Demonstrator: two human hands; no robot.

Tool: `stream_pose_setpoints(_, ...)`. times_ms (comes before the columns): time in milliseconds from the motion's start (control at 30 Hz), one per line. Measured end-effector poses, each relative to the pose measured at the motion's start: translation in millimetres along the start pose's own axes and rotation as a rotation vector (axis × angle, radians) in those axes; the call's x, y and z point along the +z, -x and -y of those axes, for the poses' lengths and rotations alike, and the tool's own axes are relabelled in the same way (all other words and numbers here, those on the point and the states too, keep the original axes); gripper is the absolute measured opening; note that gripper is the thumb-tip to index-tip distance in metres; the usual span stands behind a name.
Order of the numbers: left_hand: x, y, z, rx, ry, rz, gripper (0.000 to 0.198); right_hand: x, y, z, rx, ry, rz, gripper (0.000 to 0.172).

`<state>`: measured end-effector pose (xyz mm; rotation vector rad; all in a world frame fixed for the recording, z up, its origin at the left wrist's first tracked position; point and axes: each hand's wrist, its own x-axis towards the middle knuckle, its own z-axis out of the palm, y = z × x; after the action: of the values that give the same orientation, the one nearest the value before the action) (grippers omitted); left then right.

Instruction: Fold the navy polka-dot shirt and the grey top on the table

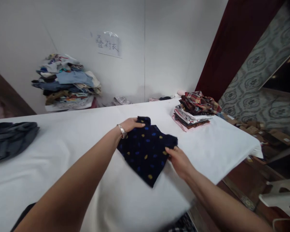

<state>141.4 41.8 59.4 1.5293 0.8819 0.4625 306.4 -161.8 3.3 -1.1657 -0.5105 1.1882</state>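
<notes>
A folded dark navy shirt (146,149) with blue and yellow spots lies on the white table (70,151) in front of me. My left hand (131,125), with a silver bracelet on the wrist, rests on the shirt's far left corner near the collar. Pinching the shirt's right edge is my right hand (180,161), thumb on top of the cloth. Both arms reach forward over the table.
A stack of folded plaid and patterned shirts (195,111) sits on the table at the right. A dark grey garment (11,138) lies at the left edge. A heap of mixed clothes (66,83) stands against the back wall. Cardboard boxes (263,132) and a white chair (282,196) are at the right.
</notes>
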Motion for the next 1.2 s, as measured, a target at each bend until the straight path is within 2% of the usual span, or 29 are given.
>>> stream_pose_setpoints(67, -13.6, 25, -23, 0.184, 0.105, -0.123, 0.049, 13, -14, 29, -0.144, 0.026, 0.078, 0.03)
stream_pose_setpoints(133, -22.8, 56, -42, 0.43, 0.144, -0.278, 0.054, 26, -25, 56, -0.318, 0.041, 0.173, 0.028)
stream_pose_setpoints(200, -26.0, 89, -49, 0.599, 0.11, -0.413, 0.06, 35, -30, 75, -0.469, 0.083, 0.263, 0.028)
stream_pose_setpoints(233, -25.0, 107, -46, 0.619, 0.068, -0.467, 0.061, 37, -31, 78, -0.524, 0.127, 0.297, 0.029)
stream_pose_setpoints(300, -16.9, 142, -24, 0.549, -0.079, -0.572, 0.059, 31, -26, 71, -0.574, 0.269, 0.329, 0.031)
stream_pose_setpoints(367, 0.1, 176, 16, 0.401, -0.281, -0.649, 0.05, 15, -15, 47, -0.578, 0.458, 0.338, 0.028)
stream_pose_setpoints(400, 11.5, 192, 39, 0.334, -0.381, -0.647, 0.044, 3, -8, 31, -0.567, 0.562, 0.365, 0.025)
stream_pose_setpoints(433, 24.1, 207, 62, 0.272, -0.445, -0.602, 0.034, -9, -1, 13, -0.578, 0.656, 0.403, 0.02)
stream_pose_setpoints(500, 49.0, 233, 101, 0.168, -0.507, -0.459, 0.021, -32, 14, -19, -0.58, 0.831, 0.606, 0.016)
stream_pose_setpoints(567, 67.7, 251, 124, 0.11, -0.489, -0.413, 0.02, -50, 26, -41, -0.604, 0.92, 0.669, 0.022)
stream_pose_setpoints(667, 77.5, 260, 132, 0.058, -0.335, -0.414, 0.037, -60, 36, -47, -0.568, 0.922, 0.667, 0.026)
stream_pose_setpoints(800, 71.4, 250, 125, 0.025, -0.123, -0.519, 0.051, -53, 40, -23, -0.239, 0.717, 0.694, 0.041)
stream_pose_setpoints(867, 69.7, 243, 121, -0.023, -0.133, -0.602, 0.051, -47, 38, -13, -0.084, 0.607, 0.642, 0.047)
stream_pose_setpoints(933, 72.0, 237, 118, -0.108, -0.207, -0.679, 0.05, -41, 33, -10, -0.008, 0.589, 0.529, 0.049)
stream_pose_setpoints(1033, 80.9, 229, 114, -0.161, -0.432, -0.735, 0.046, -32, 23, -19, -0.019, 0.687, 0.353, 0.052)
stream_pose_setpoints(1100, 86.9, 224, 112, -0.148, -0.616, -0.703, 0.043, -28, 20, -27, -0.131, 0.86, 0.331, 0.05)
stream_pose_setpoints(1200, 90.5, 218, 114, -0.195, -0.801, -0.604, 0.033, -27, 23, -33, -0.302, 1.265, 0.337, 0.047)
